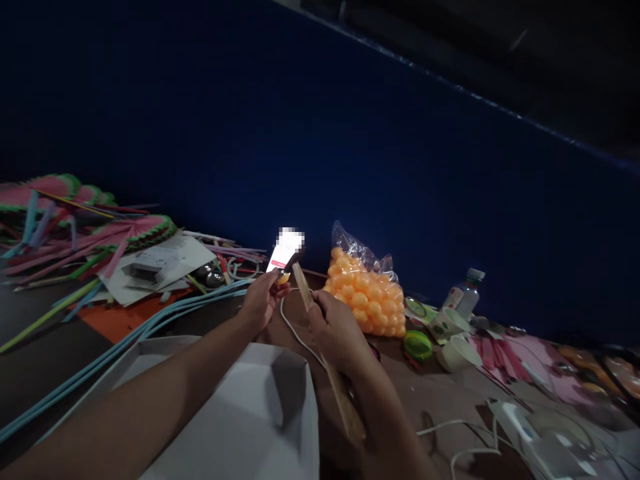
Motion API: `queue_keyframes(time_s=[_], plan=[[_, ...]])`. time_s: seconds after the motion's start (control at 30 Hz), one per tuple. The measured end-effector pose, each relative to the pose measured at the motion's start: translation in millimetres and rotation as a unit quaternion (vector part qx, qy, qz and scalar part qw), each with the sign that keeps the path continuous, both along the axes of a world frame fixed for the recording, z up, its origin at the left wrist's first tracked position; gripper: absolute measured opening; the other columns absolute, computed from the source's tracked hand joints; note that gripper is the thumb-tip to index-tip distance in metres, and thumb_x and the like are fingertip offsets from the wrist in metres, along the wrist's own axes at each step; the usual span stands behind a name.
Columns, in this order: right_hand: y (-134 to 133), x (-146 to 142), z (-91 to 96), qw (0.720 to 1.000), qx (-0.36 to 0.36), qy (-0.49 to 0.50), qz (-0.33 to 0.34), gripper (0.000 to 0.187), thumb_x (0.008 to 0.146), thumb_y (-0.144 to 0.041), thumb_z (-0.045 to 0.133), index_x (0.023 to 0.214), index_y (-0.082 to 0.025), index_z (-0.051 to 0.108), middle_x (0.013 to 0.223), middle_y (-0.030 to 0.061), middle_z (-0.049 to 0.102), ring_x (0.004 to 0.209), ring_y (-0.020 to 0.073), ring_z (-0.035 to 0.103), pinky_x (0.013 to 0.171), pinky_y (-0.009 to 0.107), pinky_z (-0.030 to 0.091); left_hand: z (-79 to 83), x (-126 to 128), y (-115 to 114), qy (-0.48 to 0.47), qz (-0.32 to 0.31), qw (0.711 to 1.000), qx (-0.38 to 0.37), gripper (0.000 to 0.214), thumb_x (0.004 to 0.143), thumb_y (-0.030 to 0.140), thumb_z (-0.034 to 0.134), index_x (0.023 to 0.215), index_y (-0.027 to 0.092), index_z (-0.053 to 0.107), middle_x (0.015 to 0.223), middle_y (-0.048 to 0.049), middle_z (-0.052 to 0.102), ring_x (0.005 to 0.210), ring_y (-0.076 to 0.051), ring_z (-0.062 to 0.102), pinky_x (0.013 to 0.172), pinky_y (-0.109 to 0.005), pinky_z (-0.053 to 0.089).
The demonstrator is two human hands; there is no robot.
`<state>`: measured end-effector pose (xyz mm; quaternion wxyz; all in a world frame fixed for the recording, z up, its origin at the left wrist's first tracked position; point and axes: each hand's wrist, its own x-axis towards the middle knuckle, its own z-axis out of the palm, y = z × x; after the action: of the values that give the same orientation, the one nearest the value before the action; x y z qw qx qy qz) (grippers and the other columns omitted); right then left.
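My left hand (263,299) is closed, with a small shiny orange piece (283,277) at its fingertips. Whether it is a whole ball or part of one I cannot tell. My right hand (336,328) is wrapped around the wooden handle of a hammer (346,410); its dark head is at the top, close to my left fingertips, and poorly lit. Just behind the left fingers a phone (284,257) shows a bright screen, partly blurred out. To the right of my hands stands a clear plastic bag of orange balls (367,293).
A white box lid or tray (235,413) lies below my forearms. Left are light-blue strips (175,308), paper watermelon fans (145,230) and sticks. Right are a green striped ball (418,345), paper cups (457,353), a bottle (466,297) and white cables (463,423). A dark blue wall (320,133) stands behind.
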<state>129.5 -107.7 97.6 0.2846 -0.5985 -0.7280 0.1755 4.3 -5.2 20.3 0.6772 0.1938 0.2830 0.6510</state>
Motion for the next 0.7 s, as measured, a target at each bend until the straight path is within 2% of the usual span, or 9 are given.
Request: queue_keyframes(time_s=[0.17, 0.3, 0.47, 0.7], plan=[[1.5, -1.8, -2.6, 1.000, 0.001, -0.029, -0.012, 0.025, 0.091, -0.031, 0.039, 0.091, -0.018, 0.060, 0.082, 0.0042, 0.065, 0.068, 0.0145, 0.053, 0.058, 0.024, 0.031, -0.8, 1.0, -0.8, -0.011, 0.000, 1.000, -0.011, 0.010, 0.077, 0.017, 0.064, 0.070, 0.013, 0.058, 0.062, -0.0024, 0.061, 0.055, -0.011, 0.059, 0.055, -0.022, 0.051], [10.4, 4.4, -9.3, 0.999, -0.012, -0.025, -0.040, 0.024, 0.090, -0.027, 0.038, 0.092, -0.018, 0.061, 0.083, 0.0049, 0.066, 0.071, 0.0153, 0.056, 0.061, 0.024, 0.035, -6.1, 0.3, 3.3, -0.005, 0.005, 1.000, -0.002, 0.009, 0.077, 0.018, 0.064, 0.072, 0.013, 0.060, 0.066, -0.0031, 0.063, 0.056, -0.011, 0.059, 0.056, -0.023, 0.051], [28.9, 17.6, -31.0, 0.992, -0.054, -0.073, -0.093, 0.023, 0.088, -0.025, 0.040, 0.085, -0.015, 0.061, 0.081, 0.0097, 0.066, 0.073, 0.0182, 0.059, 0.063, 0.027, 0.038, -15.6, -0.7, 7.0, 0.043, 0.016, 0.999, -0.020, 0.011, 0.077, 0.022, 0.063, 0.074, 0.013, 0.061, 0.065, -0.0014, 0.063, 0.053, -0.010, 0.059, 0.052, -0.023, 0.051], [43.7, 25.1, -58.4, 0.989, -0.098, -0.080, -0.083, 0.025, 0.089, -0.026, 0.042, 0.079, -0.016, 0.062, 0.074, 0.0101, 0.066, 0.071, 0.0202, 0.062, 0.067, 0.030, 0.044, -10.9, 1.7, -2.1, 0.071, -0.041, 0.997, 0.017, 0.014, 0.076, 0.024, 0.066, 0.080, 0.011, 0.063, 0.072, -0.0040, 0.066, 0.056, -0.012, 0.062, 0.051, -0.024, 0.053]])
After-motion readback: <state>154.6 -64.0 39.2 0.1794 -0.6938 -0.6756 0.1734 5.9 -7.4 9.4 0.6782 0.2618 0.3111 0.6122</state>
